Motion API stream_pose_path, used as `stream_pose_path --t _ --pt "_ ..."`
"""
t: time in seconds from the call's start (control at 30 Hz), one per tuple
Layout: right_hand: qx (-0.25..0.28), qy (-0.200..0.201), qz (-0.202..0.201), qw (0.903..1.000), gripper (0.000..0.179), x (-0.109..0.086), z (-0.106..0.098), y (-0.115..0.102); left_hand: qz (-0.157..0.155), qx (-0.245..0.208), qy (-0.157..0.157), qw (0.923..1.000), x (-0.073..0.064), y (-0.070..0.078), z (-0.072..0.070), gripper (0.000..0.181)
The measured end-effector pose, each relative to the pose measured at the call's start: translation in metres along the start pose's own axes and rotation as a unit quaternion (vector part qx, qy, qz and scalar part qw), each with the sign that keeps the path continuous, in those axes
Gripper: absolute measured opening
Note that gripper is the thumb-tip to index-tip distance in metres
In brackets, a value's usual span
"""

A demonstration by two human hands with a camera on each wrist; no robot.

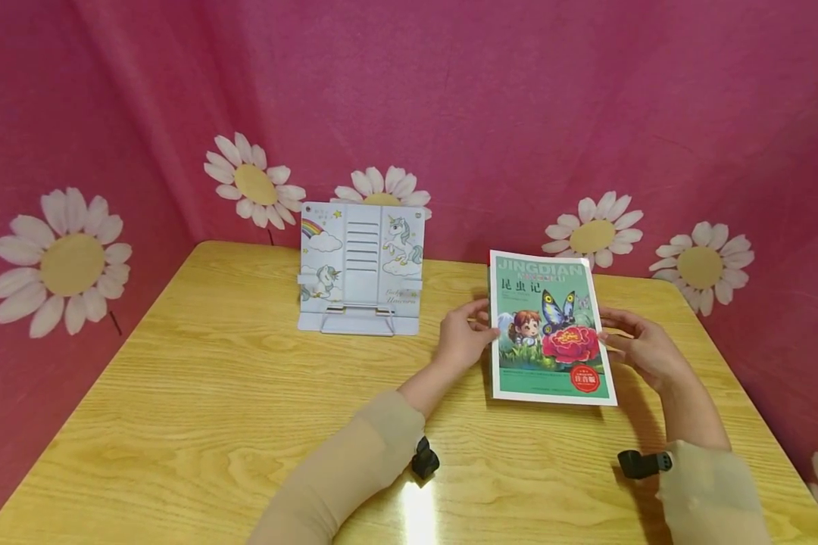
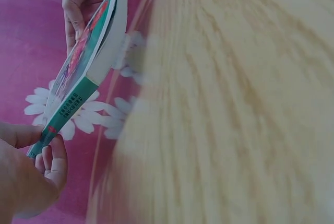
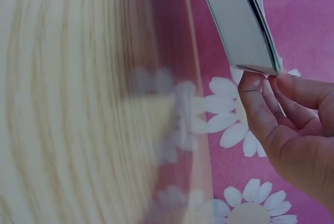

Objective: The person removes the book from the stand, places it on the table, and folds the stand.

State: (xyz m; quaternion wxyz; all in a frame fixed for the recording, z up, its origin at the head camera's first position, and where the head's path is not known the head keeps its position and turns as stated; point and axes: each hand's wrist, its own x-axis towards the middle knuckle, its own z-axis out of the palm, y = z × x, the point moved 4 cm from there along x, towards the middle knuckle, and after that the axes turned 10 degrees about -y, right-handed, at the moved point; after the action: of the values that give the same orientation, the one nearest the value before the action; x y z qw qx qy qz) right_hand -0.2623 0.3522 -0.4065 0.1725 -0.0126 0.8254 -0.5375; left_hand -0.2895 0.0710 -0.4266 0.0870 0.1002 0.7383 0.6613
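A green paperback book [image 1: 548, 325] with a butterfly and a red flower on its cover is held up off the table, face toward the head camera. My left hand [image 1: 465, 333] pinches its spine side, thumb on the front and fingers behind, as the left wrist view shows along the green spine [image 2: 73, 101]. On the opposite side my right hand [image 1: 644, 348] grips the page edge; in the right wrist view its thumb [image 3: 302, 89] lies against one face and the fingers support the other.
A white book stand [image 1: 361, 265] with unicorn pictures stands upright at the back, left of the book. Beneath everything is a wood-grain table [image 1: 211, 409]. A pink cloth [image 1: 450, 113] with large daisies hangs close behind the table and along its sides.
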Motion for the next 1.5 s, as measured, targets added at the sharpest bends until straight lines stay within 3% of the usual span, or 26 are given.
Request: stream_pose_path --t 0.37,0.7,1.1,1.5 --pt "-0.006 -0.033 0.013 0.9993 0.063 0.011 -0.005 0.013 -0.029 -0.008 0.001 0.9995 0.009 -0.012 0.008 0.051" --pt "0.023 -0.047 0.021 0.9984 0.067 0.021 -0.013 0.027 -0.056 -0.015 -0.004 0.9983 0.014 -0.018 0.015 0.048" --pt "-0.003 -0.071 0.044 0.9965 0.074 0.028 -0.022 0.036 -0.07 -0.011 -0.014 0.9974 0.019 -0.021 0.022 0.05" --pt "-0.08 -0.065 0.056 0.9931 0.066 0.033 -0.022 0.035 -0.083 0.103 -0.024 0.9909 0.024 -0.021 0.025 0.048"
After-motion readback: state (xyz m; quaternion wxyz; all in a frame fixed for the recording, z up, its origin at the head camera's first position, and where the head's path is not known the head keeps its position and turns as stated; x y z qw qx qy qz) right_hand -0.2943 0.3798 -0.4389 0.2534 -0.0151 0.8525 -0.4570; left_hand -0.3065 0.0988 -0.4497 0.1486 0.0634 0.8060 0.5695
